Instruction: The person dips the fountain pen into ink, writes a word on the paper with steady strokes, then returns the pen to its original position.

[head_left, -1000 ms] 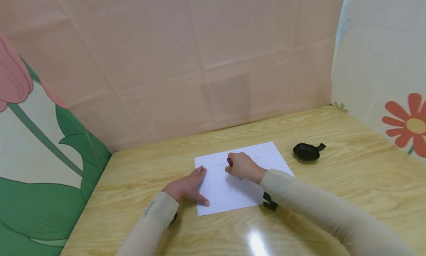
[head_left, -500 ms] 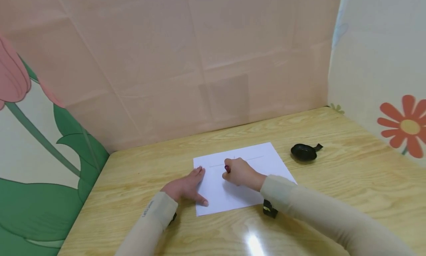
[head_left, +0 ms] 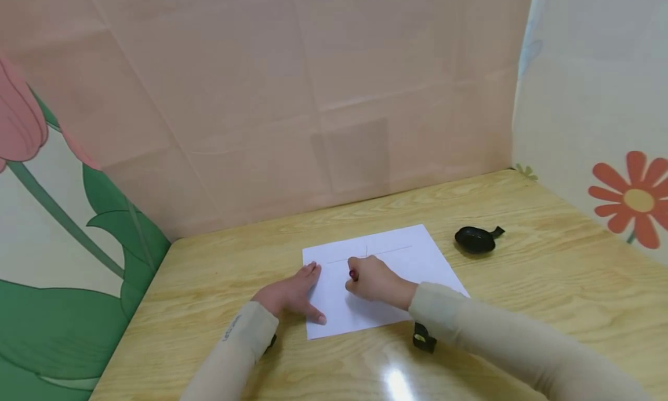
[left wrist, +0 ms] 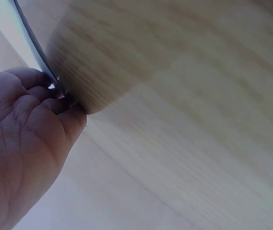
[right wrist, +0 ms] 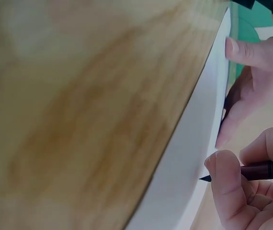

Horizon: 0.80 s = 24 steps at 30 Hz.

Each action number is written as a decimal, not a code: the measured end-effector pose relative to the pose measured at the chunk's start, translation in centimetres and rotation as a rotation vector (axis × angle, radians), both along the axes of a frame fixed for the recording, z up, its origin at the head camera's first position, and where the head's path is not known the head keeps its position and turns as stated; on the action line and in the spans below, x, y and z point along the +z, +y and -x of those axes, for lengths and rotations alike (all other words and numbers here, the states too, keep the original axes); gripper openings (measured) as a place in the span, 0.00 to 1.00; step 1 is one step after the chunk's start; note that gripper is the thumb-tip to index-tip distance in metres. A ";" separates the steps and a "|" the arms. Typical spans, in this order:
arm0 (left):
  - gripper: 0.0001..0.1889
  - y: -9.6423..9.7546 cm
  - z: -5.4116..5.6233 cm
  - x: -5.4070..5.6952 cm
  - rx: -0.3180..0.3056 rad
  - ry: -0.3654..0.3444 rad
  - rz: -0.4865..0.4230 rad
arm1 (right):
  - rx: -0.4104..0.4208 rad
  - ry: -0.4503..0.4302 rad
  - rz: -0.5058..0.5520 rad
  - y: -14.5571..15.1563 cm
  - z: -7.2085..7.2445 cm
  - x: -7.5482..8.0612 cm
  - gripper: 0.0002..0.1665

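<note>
A white sheet of paper lies on the table, with a long thin line across its upper part and a short upright stroke crossing it. My right hand pinches a dark red pen over the middle of the sheet, just below that crossing. In the right wrist view, the pen's pointed black tip shows between thumb and fingers, close to the paper. My left hand rests flat on the sheet's left edge, fingers and thumb apart. Its palm fills the left of the left wrist view.
A small black dish with a short handle stands to the right of the paper. The wood-grain table meets a pink cloth backdrop at the back. Flower-patterned panels flank it on both sides.
My right hand has moved with the pen down toward me and slightly left, uncovering a short upright stroke crossing the long line. My left hand stays on the paper's edge.
</note>
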<state>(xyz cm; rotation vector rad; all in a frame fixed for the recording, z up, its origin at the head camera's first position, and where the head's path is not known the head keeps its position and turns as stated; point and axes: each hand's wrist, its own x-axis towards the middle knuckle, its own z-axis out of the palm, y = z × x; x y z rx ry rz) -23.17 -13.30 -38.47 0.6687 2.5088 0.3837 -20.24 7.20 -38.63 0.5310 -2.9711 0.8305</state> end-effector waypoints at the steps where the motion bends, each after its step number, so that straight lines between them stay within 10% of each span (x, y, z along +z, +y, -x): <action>1: 0.60 0.0 0.0 -0.1 -0.004 0.005 0.001 | 0.004 0.004 0.002 0.0 -0.1 -0.1 0.15; 24: 0.60 0.0 0.0 -0.2 -0.029 0.027 0.020 | 0.115 0.105 0.007 -0.7 -2.0 0.0 0.14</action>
